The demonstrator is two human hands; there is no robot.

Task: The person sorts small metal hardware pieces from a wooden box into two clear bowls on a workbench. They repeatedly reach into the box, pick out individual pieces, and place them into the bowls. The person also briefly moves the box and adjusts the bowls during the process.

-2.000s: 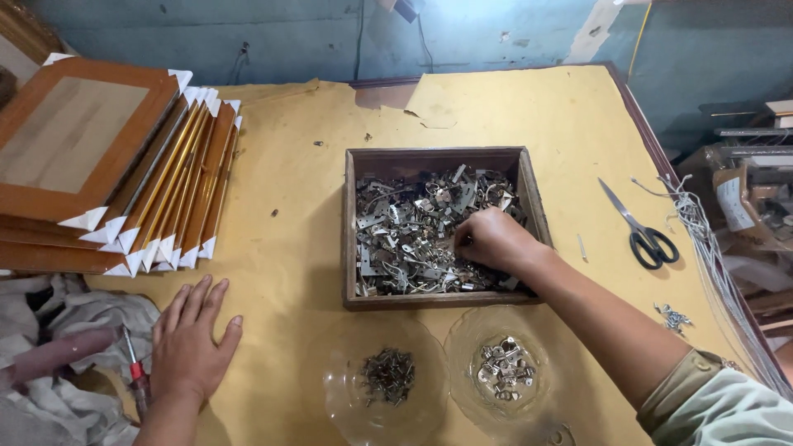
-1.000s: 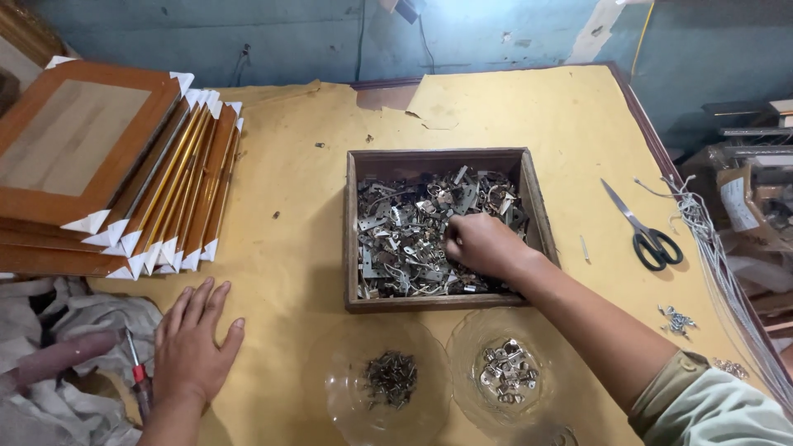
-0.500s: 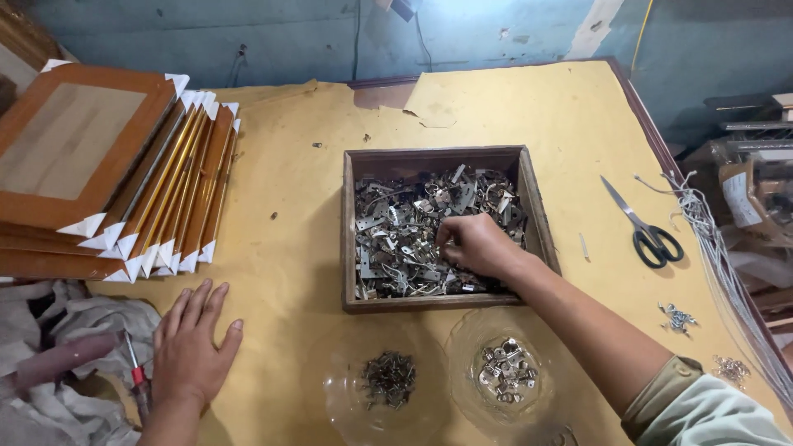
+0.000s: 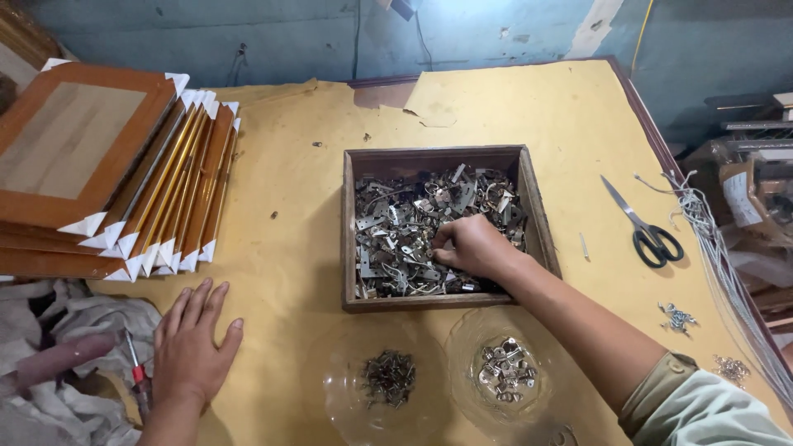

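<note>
Digging my right hand (image 4: 472, 248) into the wooden box (image 4: 534, 216), fingers curled together over the metal hangers (image 4: 395, 231) heaped leftward beneath them; my left hand (image 4: 192, 340) lies flat, fingers spread, well apart on the table.

Both hands are bare, with no gloves, rings or watch showing. The right hand (image 4: 472, 246) leads into a long bare forearm that runs toward the lower right corner of the view, where a short sleeve (image 4: 698, 406) begins. That sleeve is a pale grey-green woven cloth with a darker olive cuff band folded at its edge, sitting loosely around the upper arm. The left hand (image 4: 192, 347) shows short, plain nails, and its wrist is bare down to the bottom edge, no sleeve visible there
</note>
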